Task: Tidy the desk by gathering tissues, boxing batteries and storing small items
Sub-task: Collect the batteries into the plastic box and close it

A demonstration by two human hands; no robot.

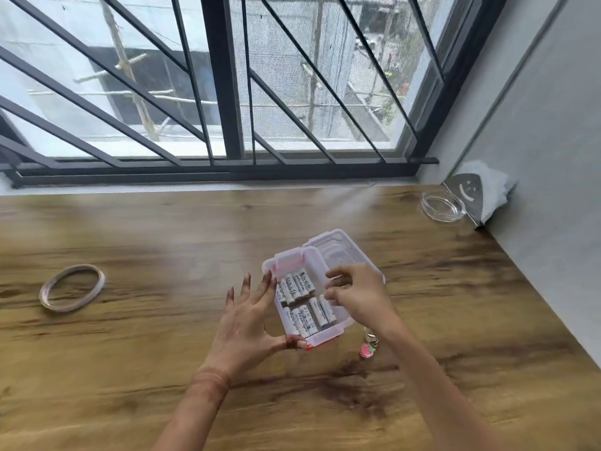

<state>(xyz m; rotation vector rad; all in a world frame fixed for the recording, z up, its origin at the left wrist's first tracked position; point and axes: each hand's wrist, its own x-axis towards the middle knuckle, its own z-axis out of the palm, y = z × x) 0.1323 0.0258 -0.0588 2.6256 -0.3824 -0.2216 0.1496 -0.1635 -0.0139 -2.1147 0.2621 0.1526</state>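
Note:
A small clear plastic box with pink latches sits in the middle of the wooden desk. Several white batteries lie inside it in two rows. Its clear lid lies just behind and to the right. My left hand holds the box's left side, fingers spread along the wall and thumb on the near corner. My right hand hovers over the box's right edge with fingers curled; nothing shows between them.
A roll of tape lies at the left of the desk. A pink keychain charm lies under my right wrist. A glass dish and a metal holder with tissues stand in the far right corner by the wall.

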